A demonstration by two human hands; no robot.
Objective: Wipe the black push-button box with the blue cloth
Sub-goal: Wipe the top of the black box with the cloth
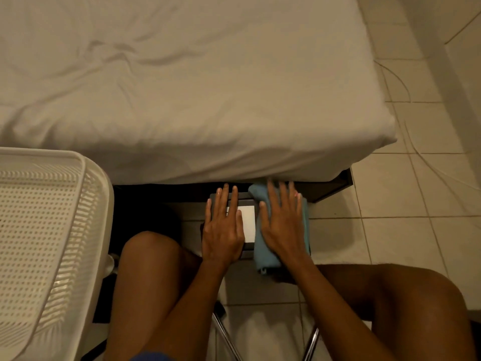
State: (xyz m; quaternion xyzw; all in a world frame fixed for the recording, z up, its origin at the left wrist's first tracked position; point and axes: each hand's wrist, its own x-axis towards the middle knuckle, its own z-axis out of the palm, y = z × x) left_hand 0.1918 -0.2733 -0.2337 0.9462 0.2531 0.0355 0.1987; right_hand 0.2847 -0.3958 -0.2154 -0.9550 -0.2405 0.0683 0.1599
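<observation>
A bed [182, 82] fills the space beyond the hands, its pale sheet [130, 53] creased and pulled over the corner at the far right. Under its edge, just past the fingertips, a dark frame [328, 187] shows in shadow. Left of the hands stands a white perforated plastic basket [44, 230], its rim near the bed's side. To the right and beneath the hands lies a floor [406, 194] of light square tiles with thin grout lines. Nearer than the hands, chrome legs [226, 337] cross over the tiles. The light is dim and warm.
</observation>
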